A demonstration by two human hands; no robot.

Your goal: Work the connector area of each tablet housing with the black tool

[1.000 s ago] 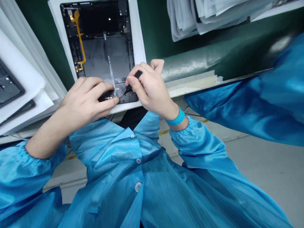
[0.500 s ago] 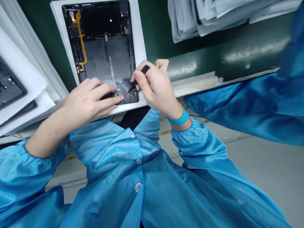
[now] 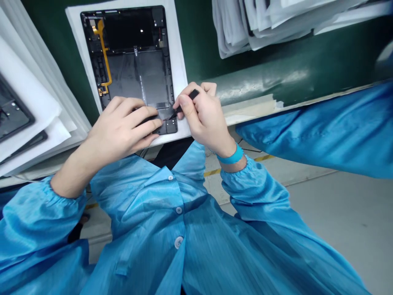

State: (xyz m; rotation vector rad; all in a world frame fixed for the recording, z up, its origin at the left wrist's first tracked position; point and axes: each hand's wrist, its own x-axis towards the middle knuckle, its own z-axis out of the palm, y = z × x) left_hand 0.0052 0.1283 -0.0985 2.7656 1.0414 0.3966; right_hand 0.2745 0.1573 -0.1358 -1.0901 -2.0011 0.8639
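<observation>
An opened tablet (image 3: 135, 78) lies with its inside up: a dark shell with an orange flex cable (image 3: 106, 61) along its left edge. My left hand (image 3: 125, 125) rests over the lower left part of the tablet, fingers stretched and slightly apart, covering what is beneath. Its fingertips press near the lower right corner. In my right hand (image 3: 201, 112) slim black tweezers (image 3: 193, 95) are pinched between thumb and fingers. Their tip points down-left into that corner, close to my left fingertips. Whatever the tip touches is too small to make out.
White foam sheet (image 3: 180, 69) lies under the tablet on a green mat (image 3: 199, 49). White-wrapped stacks stand at left (image 3: 37, 73) and upper right (image 3: 233, 28), the left one with more tablet shells (image 3: 14, 110). Another person's blue sleeve (image 3: 322, 127) reaches in at right.
My left hand has shifted slightly right, its fingertips nearer the corner. The tweezers' tip has moved a little right. The blue sleeve at right has drawn back from the upper right.
</observation>
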